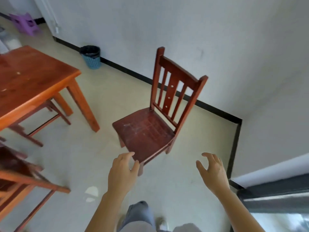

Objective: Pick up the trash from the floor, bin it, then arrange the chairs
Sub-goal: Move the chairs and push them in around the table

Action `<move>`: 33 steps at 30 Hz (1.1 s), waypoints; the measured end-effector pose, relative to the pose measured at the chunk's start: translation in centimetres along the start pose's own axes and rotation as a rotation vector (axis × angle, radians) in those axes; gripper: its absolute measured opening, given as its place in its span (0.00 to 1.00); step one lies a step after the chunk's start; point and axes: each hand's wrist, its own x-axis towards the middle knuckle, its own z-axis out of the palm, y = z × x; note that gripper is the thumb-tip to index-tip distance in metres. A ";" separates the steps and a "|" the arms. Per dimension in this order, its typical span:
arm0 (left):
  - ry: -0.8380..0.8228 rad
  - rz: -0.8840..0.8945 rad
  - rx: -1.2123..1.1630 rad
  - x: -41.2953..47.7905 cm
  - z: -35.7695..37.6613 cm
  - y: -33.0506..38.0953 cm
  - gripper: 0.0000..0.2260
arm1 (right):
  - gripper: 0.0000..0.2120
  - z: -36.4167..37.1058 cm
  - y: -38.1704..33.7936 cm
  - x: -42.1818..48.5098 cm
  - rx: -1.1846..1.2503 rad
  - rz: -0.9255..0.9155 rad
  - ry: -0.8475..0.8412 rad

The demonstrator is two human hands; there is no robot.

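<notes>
Currently, step: reaching for the loose chair; judged to be the chair-arranging part, since no trash shows on the floor [83, 156].
Left hand [122, 171]: fingers spread and curled, empty, just at the near front corner of the seat; contact cannot be told.
Right hand [213, 171]: spread, curled, empty, apart from the chair, off its right side.
Chair [150, 129]: upright, standing alone on the floor between the hands and the wall, backrest toward the wall, seat front turned toward the tabletop side.
Grip advice: take the seat edges on both sides, or one hand on the back's top rail; lift instead of dragging, keep it level.
Tabletop [30, 81]: left, another chair tucked under it; the likely place for this one.
Near-left chair [20, 178]: blurred, partly in view.
Bin [91, 56]: against the wall, well beyond; contents not visible.
Risk: legs catching the table leg when swinging in.
</notes>
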 end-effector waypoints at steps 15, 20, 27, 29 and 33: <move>0.016 0.043 0.083 17.7 11.0 15.7 0.18 | 0.16 -5.6 9.1 22.1 0.045 -0.003 0.059; 0.078 -0.019 0.031 25.8 12.8 22.3 0.18 | 0.15 -8.5 9.6 32.6 0.020 -0.072 0.041; 0.214 -0.125 -0.044 31.9 12.6 27.3 0.17 | 0.16 -8.3 6.0 44.9 0.005 -0.237 -0.094; 0.256 -0.193 -0.025 32.7 12.9 27.0 0.16 | 0.15 -7.3 4.3 48.4 0.030 -0.321 -0.141; 0.370 -0.368 -0.040 33.6 13.9 27.1 0.16 | 0.15 -5.2 0.6 55.2 0.046 -0.526 -0.257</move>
